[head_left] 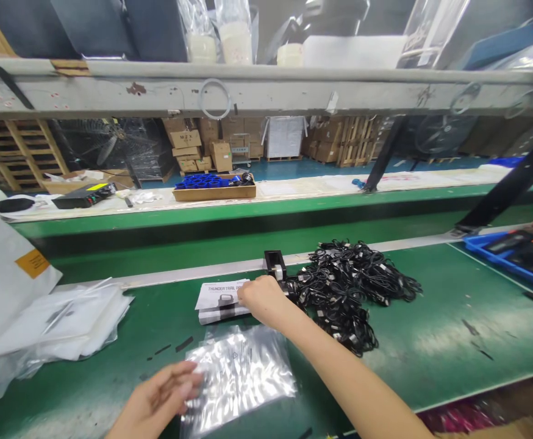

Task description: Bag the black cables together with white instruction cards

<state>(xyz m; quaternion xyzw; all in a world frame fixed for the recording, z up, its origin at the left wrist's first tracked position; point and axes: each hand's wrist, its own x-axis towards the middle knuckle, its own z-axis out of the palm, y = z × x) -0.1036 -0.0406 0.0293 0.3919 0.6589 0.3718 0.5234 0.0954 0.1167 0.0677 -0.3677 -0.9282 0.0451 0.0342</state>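
A stack of printed instruction leaflets, its top sheet reading "THUNDER TRAIL", lies in the middle of the green bench. My right hand is at its right edge, fingers closed on the top leaflet; the fingertips are partly hidden. Nearer to me lies a flat, shiny clear plastic bag. Over its left edge is my left hand, slightly blurred, fingers loosely stretched with nothing gripped between them. Just right of my right hand spreads a big heap of coiled black USB cables.
A black tape dispenser stands behind the leaflets. White bagged packets pile up at left. A blue tray of black items sits at right. Behind, a ledge carries a cardboard tray with blue parts, below an overhead shelf.
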